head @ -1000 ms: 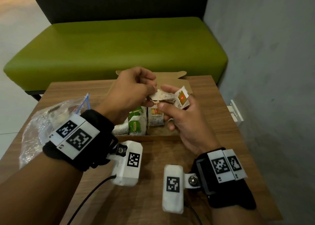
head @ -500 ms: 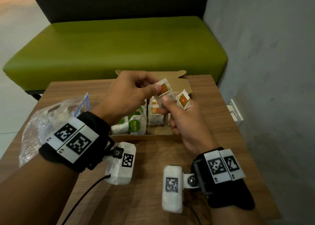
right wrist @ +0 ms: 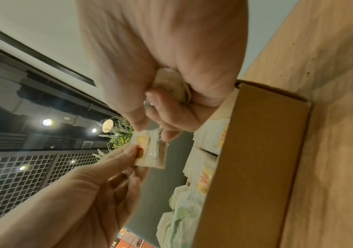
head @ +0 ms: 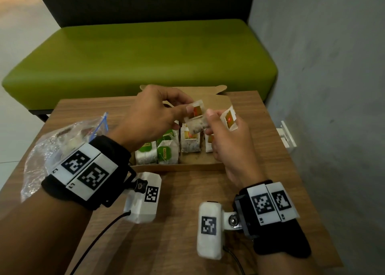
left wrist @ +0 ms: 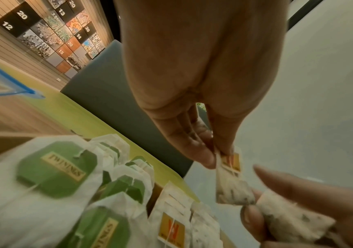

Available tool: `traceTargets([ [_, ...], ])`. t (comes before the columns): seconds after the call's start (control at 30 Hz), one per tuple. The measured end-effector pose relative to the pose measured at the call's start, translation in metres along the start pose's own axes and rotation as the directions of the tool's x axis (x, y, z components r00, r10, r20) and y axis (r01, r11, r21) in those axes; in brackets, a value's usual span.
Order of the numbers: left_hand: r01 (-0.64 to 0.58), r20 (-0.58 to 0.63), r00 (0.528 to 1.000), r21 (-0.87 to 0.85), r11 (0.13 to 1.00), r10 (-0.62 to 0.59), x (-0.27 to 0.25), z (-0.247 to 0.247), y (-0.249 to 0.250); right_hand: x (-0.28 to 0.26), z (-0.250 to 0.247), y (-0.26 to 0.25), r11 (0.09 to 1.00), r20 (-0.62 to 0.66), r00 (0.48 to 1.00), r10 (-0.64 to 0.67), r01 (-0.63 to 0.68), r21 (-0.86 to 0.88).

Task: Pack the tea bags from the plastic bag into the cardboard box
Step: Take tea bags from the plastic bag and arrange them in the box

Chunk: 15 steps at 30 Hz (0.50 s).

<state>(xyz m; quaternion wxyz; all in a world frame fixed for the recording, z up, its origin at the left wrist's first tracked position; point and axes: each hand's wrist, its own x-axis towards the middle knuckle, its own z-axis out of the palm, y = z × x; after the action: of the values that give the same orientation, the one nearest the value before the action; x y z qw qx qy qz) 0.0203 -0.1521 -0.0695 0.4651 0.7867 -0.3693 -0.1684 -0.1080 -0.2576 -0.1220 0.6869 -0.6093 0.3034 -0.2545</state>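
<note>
Clearly the load is slight: in the centre of the head view the left hand [head: 150, 116] pinches a tea bag [head: 194, 118] by its upper edge, thumb on the yellow-and-red tag, just above the open cardboard box [head: 179, 166]. The right hand [head: 227, 141] meets it from the right; its thumb and forefinger nip the lower corner of the same bag, while another tea bag [head: 229, 118] is tucked among its remaining curled fingers. So each grip is pressed together on paper, neither spread.

A tea bag of this kind is almost weightless, soft and limp, and I judge it will flop rather than stand unless held near the top. The paper looks thin and likely tears if the two hands pull apart; the string and tag can snag on neighbours. The firmer folded top edge beside the tag seems the best place to hold, which is where the left hand has it.

Lower in the frame, rows of green-tagged tea bags [head: 158, 151] and yellow-tagged tea bags [head: 190, 141] stand upright inside the box. At the left edge of the frame the plastic bag [head: 52, 147] lies crumpled on the bench [head: 177, 222], partly behind the left wrist; what is inside it I cannot tell.
</note>
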Motion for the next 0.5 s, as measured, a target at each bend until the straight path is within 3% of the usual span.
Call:
traceTargets([
  [0.13,-0.012,0.1,0.995,0.221,0.975,-0.011,0.001,0.001,-0.015,0.001,-0.003,-0.004,0.996,-0.04,0.996,0.084,-0.082,0.046],
  [0.27,-0.034,0.211,0.974,0.484,0.875,-0.079,-0.001,0.012,-0.024,0.001,-0.001,-0.007,0.968,0.089,0.985,0.146,-0.16,0.192],
  [0.5,-0.004,0.073,0.996,0.554,0.832,-0.044,0.002,0.021,-0.035,-0.002,0.0,-0.006,0.97,0.185,0.971,0.154,-0.185,0.161],
])
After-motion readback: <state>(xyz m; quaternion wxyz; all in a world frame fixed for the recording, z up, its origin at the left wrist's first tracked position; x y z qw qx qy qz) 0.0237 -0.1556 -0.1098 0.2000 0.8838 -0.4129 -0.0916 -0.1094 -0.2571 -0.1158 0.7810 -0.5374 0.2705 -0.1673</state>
